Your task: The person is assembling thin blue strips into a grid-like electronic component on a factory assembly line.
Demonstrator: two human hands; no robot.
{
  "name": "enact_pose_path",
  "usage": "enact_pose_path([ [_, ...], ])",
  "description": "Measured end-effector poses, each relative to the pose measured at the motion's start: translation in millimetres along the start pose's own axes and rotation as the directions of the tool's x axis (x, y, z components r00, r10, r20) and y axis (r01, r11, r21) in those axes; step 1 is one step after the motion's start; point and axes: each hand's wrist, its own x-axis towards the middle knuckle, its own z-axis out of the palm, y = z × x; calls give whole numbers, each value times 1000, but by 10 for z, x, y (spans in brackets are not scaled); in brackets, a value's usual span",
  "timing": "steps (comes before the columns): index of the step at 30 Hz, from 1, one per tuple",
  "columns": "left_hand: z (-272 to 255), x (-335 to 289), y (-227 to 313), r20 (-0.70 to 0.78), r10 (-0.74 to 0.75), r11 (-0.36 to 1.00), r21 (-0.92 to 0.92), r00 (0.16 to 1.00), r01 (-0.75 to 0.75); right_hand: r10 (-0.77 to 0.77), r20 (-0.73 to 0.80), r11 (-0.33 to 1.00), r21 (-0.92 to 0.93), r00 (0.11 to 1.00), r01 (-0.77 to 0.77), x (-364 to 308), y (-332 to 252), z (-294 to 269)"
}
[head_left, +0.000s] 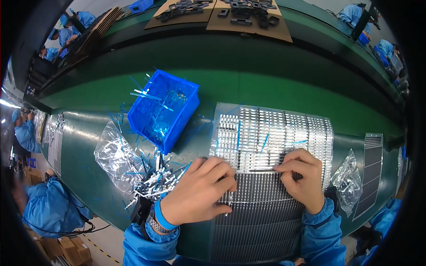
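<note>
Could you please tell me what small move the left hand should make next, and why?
I would probably have the left hand carry the short silver strip to the loose pile of strips: the strip appears to be in its grasp, and similar-looking strips lie heaped beside that wrist, left of the patterned sheet.

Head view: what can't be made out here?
All head view:
Silver-and-black strip sheet: parts covered by bare left hand and bare right hand.
Anything right hand pinches: hidden by curled fingers.
Loose silver strips: count hidden by overlap.
Blue plastic bin: thin blue strips too tangled to count.
</note>
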Motion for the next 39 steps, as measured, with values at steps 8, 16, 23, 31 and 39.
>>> enact_pose_path([
  [8,-17,-10,20,21,-33,999,-4,999,33,11,16,1000,4,1000,-11,8,-3,-11],
  [16,2,-32,57,-20,-29,999,-18,999,28,-5,18,1000,11,1000,4,10,-8,-8],
  [23,-4,-52,177,-65,-66,989,129,996,74,26,14,999,19,1000,-27,-4,0,-29],
  [31,55,-70,263,-99,-127,978,152,987,141,14,25,1000,28,1000,-15,18,7,-1],
  [39,69,-64,303,-81,-155,972,165,985,166,6,23,1000,30,1000,-7,28,-10,-18],
])
